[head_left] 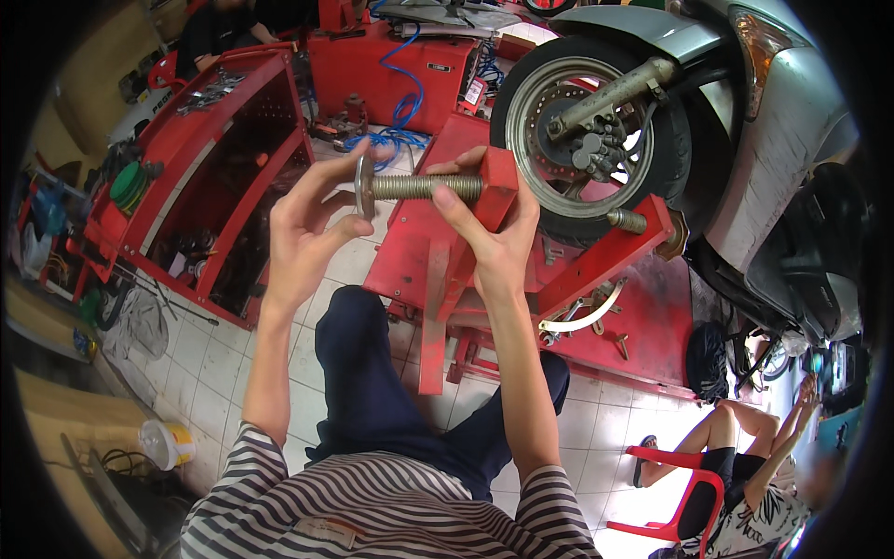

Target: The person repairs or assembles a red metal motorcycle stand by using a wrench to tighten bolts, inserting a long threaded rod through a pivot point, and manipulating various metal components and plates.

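**Two grips at the threaded screw, to the left of the front wheel**

The threaded screw (402, 188) lies nearly level in the air, to the left of the motorcycle's front wheel (556, 154). A round metal disc (365, 188) sits at its far end from the wheel, and its other end meets a red block (499, 186), which is the nearest part to the tyre in this view.

For this turning work, as I judge it, it is good to hold the disc by the rim, with thumb and fingers opposite each other, and to turn it evenly. The screw should stay straight in the block, because a tilt may damage the thread. The right fingers are better kept away from the place where thread enters block.

The left grip (312, 219) is spread about as wide as the disc, thumb at the lower edge and forefinger at the upper; I cannot tell if they press on it. The right grip (495, 250) is closed around the screw beside the block, thumb in front and fingers behind.

Below the wheel, a red arm (596, 256) carries a second screw (627, 220), and hand tools (605, 315) lie on the red platform (656, 340).
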Available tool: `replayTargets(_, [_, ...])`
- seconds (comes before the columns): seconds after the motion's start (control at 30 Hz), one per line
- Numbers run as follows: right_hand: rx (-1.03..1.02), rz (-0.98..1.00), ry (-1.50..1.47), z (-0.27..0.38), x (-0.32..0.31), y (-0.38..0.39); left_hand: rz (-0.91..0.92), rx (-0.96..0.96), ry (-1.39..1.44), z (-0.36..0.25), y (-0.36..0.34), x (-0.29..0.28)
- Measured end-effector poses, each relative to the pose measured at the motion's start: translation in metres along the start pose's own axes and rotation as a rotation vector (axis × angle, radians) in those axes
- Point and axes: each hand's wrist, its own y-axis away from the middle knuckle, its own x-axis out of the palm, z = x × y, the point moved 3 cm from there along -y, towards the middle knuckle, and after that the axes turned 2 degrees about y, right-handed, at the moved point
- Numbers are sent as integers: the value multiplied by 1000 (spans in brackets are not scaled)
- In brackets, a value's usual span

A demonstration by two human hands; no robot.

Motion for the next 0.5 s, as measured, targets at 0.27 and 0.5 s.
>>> replayTargets(0.27, [6, -8, 79, -2, -6, 1, 90, 131, 207, -9, -8, 2])
replayTargets(0.5, [26, 19, -24, -4, -8, -1, -243, 39, 158, -6, -7, 31])
